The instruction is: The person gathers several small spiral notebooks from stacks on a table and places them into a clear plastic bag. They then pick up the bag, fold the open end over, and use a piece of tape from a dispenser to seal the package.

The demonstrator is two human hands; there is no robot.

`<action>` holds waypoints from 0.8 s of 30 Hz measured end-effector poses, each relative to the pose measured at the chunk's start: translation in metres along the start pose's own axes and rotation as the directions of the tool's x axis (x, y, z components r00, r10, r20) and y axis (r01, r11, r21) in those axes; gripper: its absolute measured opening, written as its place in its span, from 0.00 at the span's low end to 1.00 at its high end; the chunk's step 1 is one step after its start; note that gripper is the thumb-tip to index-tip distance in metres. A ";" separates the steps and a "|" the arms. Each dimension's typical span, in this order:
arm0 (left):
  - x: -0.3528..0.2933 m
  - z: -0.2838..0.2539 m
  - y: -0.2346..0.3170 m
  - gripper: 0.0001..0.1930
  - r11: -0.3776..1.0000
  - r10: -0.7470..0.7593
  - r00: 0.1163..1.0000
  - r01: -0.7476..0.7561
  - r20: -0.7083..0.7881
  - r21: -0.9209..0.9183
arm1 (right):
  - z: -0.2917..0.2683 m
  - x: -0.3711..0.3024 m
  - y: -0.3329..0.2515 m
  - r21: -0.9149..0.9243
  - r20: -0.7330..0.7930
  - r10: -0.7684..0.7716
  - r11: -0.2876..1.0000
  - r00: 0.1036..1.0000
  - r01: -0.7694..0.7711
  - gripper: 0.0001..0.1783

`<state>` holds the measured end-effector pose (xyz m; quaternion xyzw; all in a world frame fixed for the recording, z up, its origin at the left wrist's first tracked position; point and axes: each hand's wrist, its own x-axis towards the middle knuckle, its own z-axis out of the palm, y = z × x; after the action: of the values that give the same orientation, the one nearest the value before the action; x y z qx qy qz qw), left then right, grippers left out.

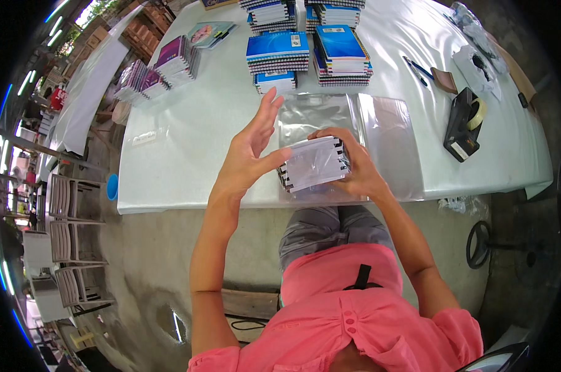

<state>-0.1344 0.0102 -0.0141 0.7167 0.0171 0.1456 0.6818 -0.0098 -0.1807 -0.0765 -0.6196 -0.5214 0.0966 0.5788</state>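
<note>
Your right hand point(359, 166) is closed around a small bundle of ring-bound books point(314, 164), which has shiny clear plastic over it. The hand grips it from the 3 o'clock side. Your left hand point(255, 149) is at 10 o'clock from the bundle, open, with its fingers stretched out. Its thumb tip is at the bundle's top left corner, but I can't tell if it is pushing. The bundle is between your hands, right in front of your tummy. I can't tell if its bottom touches anything.

Clear plastic sheets point(392, 142) lie under the bundle and reach out to 2 o'clock. The near edge of the white table point(187, 186) is close by at 6 o'clock, so there is not much table on your side. At 9 o'clock you have lots of open room, all the way to the left edge. Blue book piles point(277, 46) stand at 11 and 12 o'clock. Purple book piles point(176, 56) sit at 10. A black tape holder point(461, 127) is well apart, between 2 and 3.
</note>
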 end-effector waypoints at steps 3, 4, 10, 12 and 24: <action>0.003 0.000 -0.004 0.56 0.999 -0.023 1.000 0.023 -0.011 0.049 | -0.001 -0.001 0.003 -0.024 0.007 0.032 0.999 0.999 -0.032 0.45; 0.002 0.000 -0.001 0.56 0.998 -0.017 1.000 0.018 -0.023 0.057 | -0.001 -0.001 0.003 -0.015 0.009 0.027 1.000 1.000 -0.027 0.45; 0.003 0.001 0.006 0.56 0.992 -0.008 1.000 0.009 -0.013 0.123 | -0.002 0.000 0.005 -0.020 0.017 0.017 1.000 1.000 -0.017 0.46; 0.004 0.001 0.007 0.55 0.990 -0.032 0.999 0.033 -0.011 0.135 | -0.002 0.000 0.006 -0.026 0.019 0.016 1.000 1.000 -0.015 0.46; 0.003 0.002 0.010 0.61 0.968 0.026 1.000 -0.027 0.009 0.250 | -0.003 0.001 0.004 -0.008 0.007 0.034 0.999 0.999 -0.034 0.47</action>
<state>-0.1326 0.0087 -0.0038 0.7974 0.0239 0.1496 0.5841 -0.0053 -0.1809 -0.0782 -0.6302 -0.5132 0.1064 0.5728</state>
